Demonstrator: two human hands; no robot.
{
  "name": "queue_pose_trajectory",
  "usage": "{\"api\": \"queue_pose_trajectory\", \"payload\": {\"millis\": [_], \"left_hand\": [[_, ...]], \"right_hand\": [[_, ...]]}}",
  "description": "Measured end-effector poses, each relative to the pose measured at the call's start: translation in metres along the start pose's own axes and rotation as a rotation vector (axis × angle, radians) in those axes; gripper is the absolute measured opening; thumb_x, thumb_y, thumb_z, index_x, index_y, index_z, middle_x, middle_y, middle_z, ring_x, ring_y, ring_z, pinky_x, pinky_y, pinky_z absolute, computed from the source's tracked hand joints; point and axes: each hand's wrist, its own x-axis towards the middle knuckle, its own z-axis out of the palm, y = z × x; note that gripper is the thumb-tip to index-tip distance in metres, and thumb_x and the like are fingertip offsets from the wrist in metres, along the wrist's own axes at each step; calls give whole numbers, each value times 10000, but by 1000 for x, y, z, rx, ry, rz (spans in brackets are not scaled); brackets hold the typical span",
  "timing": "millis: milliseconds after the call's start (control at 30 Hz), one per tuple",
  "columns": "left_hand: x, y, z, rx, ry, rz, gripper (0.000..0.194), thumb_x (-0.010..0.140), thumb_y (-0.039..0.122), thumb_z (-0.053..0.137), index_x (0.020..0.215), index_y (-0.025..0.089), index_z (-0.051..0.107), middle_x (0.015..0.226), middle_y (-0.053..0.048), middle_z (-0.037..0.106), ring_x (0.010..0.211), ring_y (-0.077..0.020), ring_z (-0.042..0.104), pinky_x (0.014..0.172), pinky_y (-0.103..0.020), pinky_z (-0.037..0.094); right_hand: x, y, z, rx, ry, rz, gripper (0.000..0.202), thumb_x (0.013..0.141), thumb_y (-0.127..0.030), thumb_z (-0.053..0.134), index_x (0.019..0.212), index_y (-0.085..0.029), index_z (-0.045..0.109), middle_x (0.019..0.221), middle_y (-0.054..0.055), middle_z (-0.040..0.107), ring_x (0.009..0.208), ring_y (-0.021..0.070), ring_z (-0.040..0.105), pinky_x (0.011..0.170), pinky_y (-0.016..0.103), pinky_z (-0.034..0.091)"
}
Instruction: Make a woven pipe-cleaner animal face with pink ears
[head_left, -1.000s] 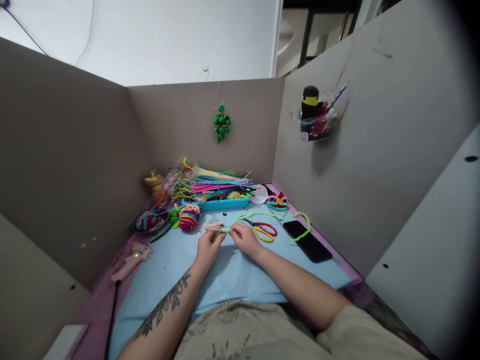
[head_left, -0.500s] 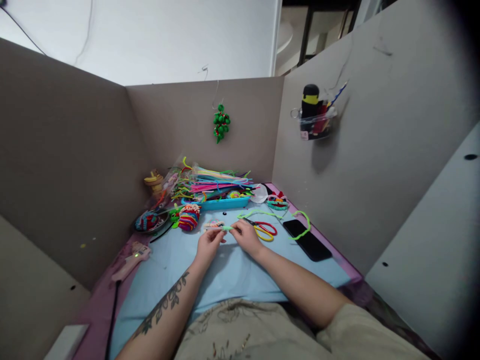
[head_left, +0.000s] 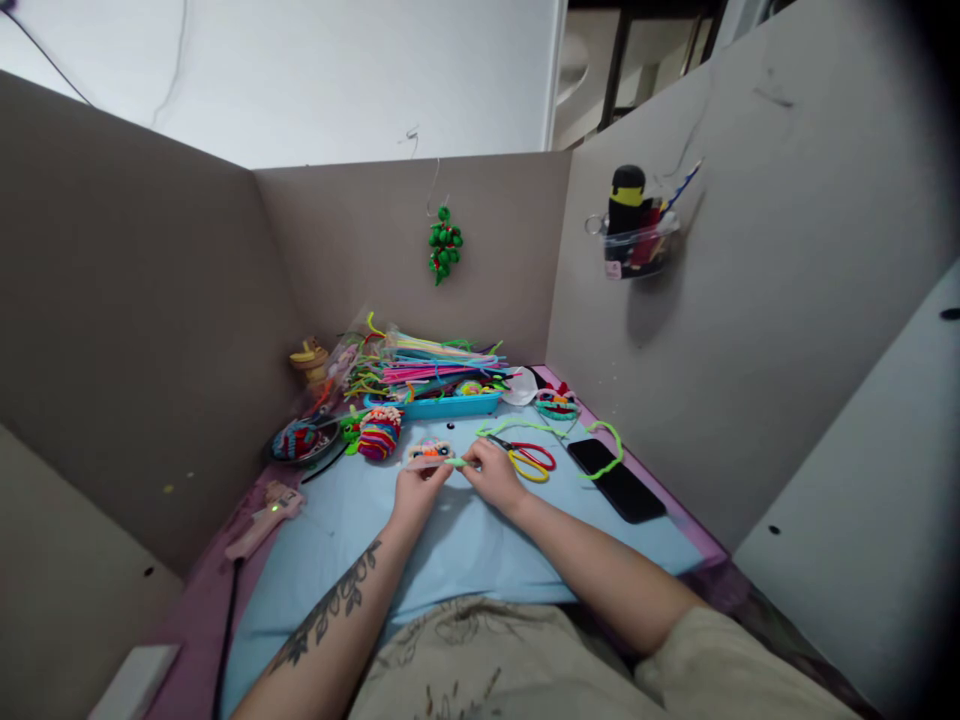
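Hands (head_left: 491, 474) partly hide the green piece (head_left: 456, 462) (ends unclear).

Over the blue-covered counter (head_left: 465, 560), I pinch a pale green piece (head_left: 455, 462) between my left grip (head_left: 415, 492) and right grip (head_left: 493, 478), with scissors (head_left: 511, 449) and a black phone (head_left: 626, 493) right, a pink glue gun (head_left: 259, 528) left, a blue tray (head_left: 450, 407) far.

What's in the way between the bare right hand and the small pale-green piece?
Nothing that I can see: the bare right hand is touching the small pale-green piece. The scissors with red and yellow handles lie beside that hand, on its right.
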Motion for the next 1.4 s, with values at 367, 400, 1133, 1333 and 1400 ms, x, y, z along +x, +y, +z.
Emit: {"api": "queue_pose_trajectory", "payload": {"millis": [367,400,1133,1333,1400], "left_hand": [[0,-3,0,-47,-6,-33,217,645,289,688,794,135,719,804,-99,715,777,-227,649,737,-331,487],[0,-4,0,-49,-2,-40,210,640,284,689,785,134,718,801,-98,715,777,-227,649,740,-331,487],[4,-11,-5,-61,4,-143,268,652,362,681,775,126,711,672,-70,699,637,-178,632,623,-265,482],[3,-3,-3,-66,27,-211,304,630,382,691,767,111,705,621,-63,677,588,-164,611,515,-230,445],[2,-2,-3,-66,53,-233,309,628,402,689,726,109,701,596,-61,667,571,-160,603,498,-225,438]], "right_hand": [[2,-1,2,131,-103,30,145,684,-178,624,805,-189,546,785,4,541,720,139,498,633,243,401],[2,-3,1,144,-124,19,197,684,-186,631,868,-191,560,826,13,552,746,144,507,650,249,412],[2,5,1,27,-45,14,115,823,-186,509,745,-182,593,737,17,544,730,145,512,664,250,379],[1,3,2,9,-46,32,103,818,-204,524,737,-187,585,744,16,545,728,146,509,654,250,374],[1,1,2,5,-52,25,100,816,-217,533,735,-188,582,748,17,548,737,150,509,657,254,374]]}}
